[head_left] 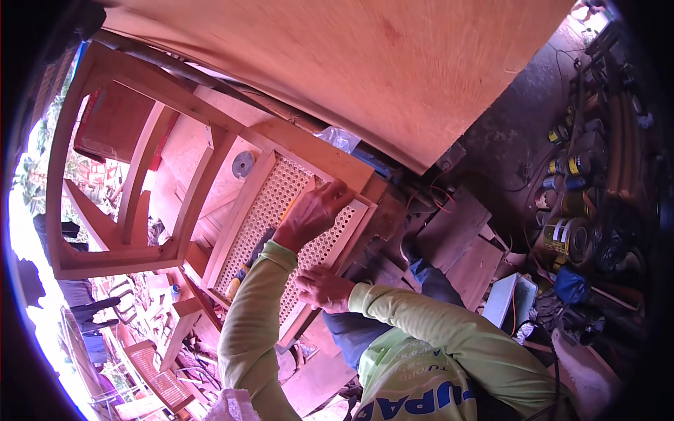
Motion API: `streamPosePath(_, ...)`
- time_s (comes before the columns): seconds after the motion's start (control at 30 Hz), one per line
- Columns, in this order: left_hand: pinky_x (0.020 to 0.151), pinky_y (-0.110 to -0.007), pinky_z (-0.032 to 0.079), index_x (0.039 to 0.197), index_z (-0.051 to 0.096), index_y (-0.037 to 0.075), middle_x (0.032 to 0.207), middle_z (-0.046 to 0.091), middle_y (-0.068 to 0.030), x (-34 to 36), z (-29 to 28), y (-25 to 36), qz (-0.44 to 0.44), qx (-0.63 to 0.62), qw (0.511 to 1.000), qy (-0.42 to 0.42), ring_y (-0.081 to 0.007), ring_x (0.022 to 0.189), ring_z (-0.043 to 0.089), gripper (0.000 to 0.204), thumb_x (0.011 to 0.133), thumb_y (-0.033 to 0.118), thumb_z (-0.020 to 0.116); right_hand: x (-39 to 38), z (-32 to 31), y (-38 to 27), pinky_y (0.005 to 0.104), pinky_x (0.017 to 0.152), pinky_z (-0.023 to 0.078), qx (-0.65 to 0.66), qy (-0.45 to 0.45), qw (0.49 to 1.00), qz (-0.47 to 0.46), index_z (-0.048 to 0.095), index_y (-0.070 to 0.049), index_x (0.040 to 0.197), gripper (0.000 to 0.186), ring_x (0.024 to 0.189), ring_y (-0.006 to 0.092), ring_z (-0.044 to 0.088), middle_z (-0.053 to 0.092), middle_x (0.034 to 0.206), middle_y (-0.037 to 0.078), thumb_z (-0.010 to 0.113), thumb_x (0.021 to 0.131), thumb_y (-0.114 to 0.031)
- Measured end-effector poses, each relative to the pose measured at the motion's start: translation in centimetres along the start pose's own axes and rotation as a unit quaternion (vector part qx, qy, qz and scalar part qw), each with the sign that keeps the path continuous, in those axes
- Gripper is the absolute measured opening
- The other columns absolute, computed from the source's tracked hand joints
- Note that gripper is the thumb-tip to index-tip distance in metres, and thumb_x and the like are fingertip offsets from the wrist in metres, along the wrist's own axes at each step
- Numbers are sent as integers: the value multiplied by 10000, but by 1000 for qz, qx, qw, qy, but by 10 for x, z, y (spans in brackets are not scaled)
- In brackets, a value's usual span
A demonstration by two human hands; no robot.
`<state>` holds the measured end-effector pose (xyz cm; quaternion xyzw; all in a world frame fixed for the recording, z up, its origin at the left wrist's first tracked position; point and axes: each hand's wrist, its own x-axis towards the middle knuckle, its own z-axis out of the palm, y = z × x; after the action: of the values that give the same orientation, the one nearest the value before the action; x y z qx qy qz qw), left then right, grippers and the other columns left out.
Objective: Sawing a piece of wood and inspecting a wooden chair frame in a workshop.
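A wooden chair frame (228, 137) lies across the work surface, with a panel of woven cane webbing (270, 184) set inside its near wooden border. My left hand (312, 214) is over the upper right part of the webbing, its fingers bent together at the frame's edge; what they pinch, if anything, is hidden. Beside that hand a thin yellow and pale strip lies on the cane. Lower down, my right hand (324, 289) is closed at the panel's near edge, its fingertips hidden. A dark tool with a yellow end (236, 283) rests on the webbing, partly behind my left sleeve.
A large plywood sheet (365, 63) spans the far side. A round grey disc (243, 165) sits on the surface beyond the panel. Several cans (567, 237) crowd the right side, near a light-blue tray (507, 302). Another cane-woven chair piece (156, 370) lies at lower left.
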<state>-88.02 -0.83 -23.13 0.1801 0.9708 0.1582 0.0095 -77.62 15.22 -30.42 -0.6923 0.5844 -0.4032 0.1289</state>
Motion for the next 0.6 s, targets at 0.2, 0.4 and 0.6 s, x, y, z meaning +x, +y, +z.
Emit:
streamPosePath(0.2, 794, -408, 634, 1198, 662, 62, 1140, 656, -132, 1, -1, -3, 22, -21, 999, -8, -324, 960, 729, 449, 768, -67, 654, -1, 0, 0, 515, 1092, 413, -8, 1, 1000, 0, 682, -94, 1053, 286, 1272, 339, 545, 579, 1264, 145, 732, 841, -280)
streamPosePath(0.4, 833, -408, 629, 1207, 652, 62, 1149, 655, -139, 6, 3, -3, 32, -44, 998, 3, -336, 1022, 716, 489, 744, -95, 650, 0, -2, 1, 515, 1089, 415, 2, -12, 1000, 4, 677, -91, 1033, 251, 1270, 331, 543, 577, 1246, 139, 713, 846, -254)
streamPosePath(0.6, 842, -422, 622, 1156, 631, 58, 1129, 636, -147, 4, 2, -4, 15, -56, 998, -10, -344, 1046, 703, 463, 732, -128, 631, 2, -3, 0, 505, 1095, 424, -19, -6, 1000, -8, 667, -75, 1053, 283, 1273, 330, 550, 579, 1238, 135, 749, 828, -225)
